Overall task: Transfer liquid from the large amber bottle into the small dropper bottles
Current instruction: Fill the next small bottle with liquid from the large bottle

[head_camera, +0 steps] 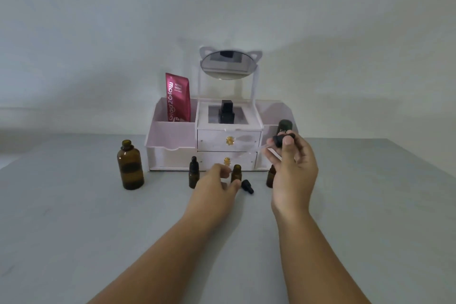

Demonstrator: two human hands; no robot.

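Dropper bottles sit before the white organizer [172, 141]: my left hand [217, 186] pinches the uncapped bottle [236, 173], a loose cap [247, 186] just beside it. My right hand [293, 168] grips a dropper [280, 141] above. Left of the organizer stands the open amber bottle [130, 165].

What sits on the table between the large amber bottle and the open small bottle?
In the head view: one capped small amber dropper bottle, plus the left hand reaching the open bottle.
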